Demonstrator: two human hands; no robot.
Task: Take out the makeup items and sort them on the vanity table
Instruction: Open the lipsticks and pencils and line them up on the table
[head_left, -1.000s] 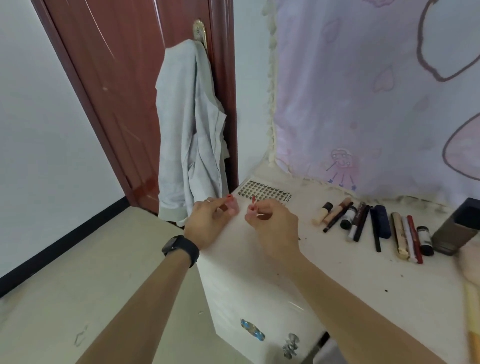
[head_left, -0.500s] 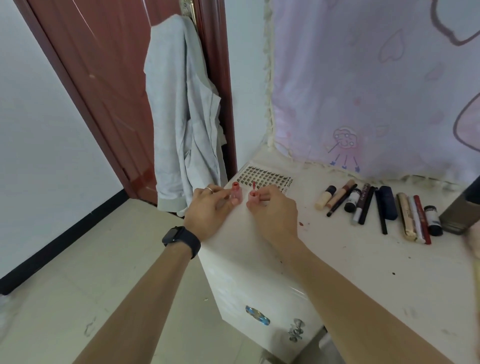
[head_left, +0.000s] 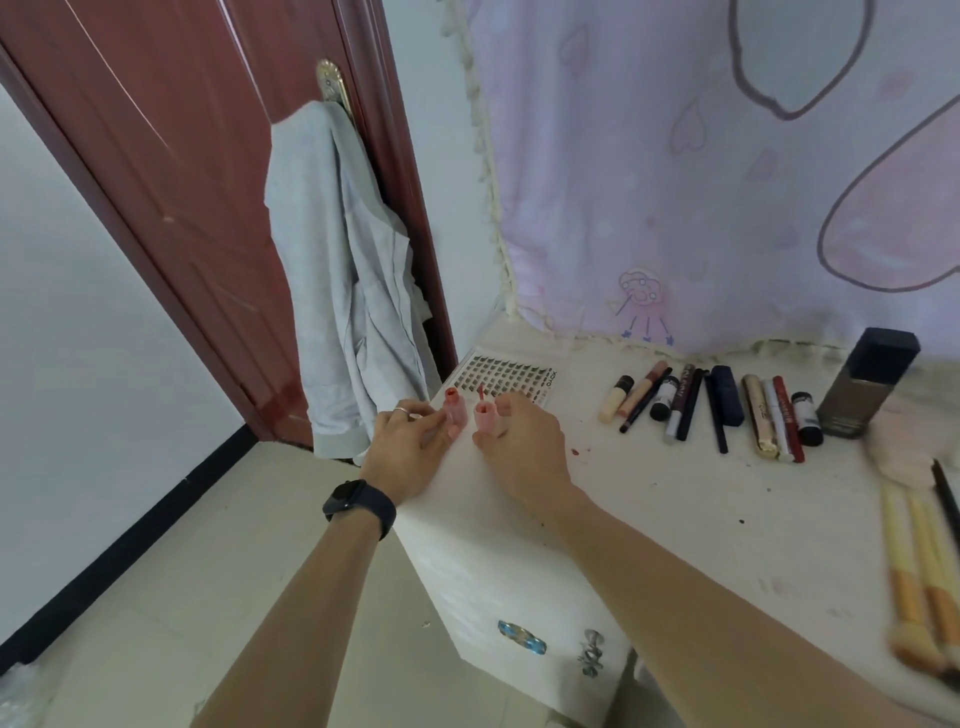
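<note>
1. Left hand (head_left: 410, 452): thumb and fingers pinch the lip gloss tube (head_left: 455, 413). The tube is pink with a red open neck and stands roughly upright. A ring (head_left: 401, 411) is on one finger and a dark watch (head_left: 358, 501) on the wrist.
2. Right hand (head_left: 524, 447): fingertips pinch the pink cap (head_left: 487, 418), with its red applicator wand pointing up.
3. Tube and cap are side by side, just apart, over the left end of the vanity table (head_left: 649, 493), near its edge.
4. A sheet of small dark stickers (head_left: 506, 376) lies flat just behind the hands.
5. A row of makeup sticks and tubes (head_left: 701, 410) lies right of the hands, side by side, well apart from them.
6. A dark square bottle (head_left: 867, 384) stands at the right end of that row, with a pink puff (head_left: 898, 452) beside it.
7. Brushes (head_left: 919, 561) lie at the far right edge, blurred.
8. A grey jacket (head_left: 353, 291) hangs from the handle of the red-brown door (head_left: 171, 156). A pink curtain (head_left: 727, 182) hangs behind the table.
</note>
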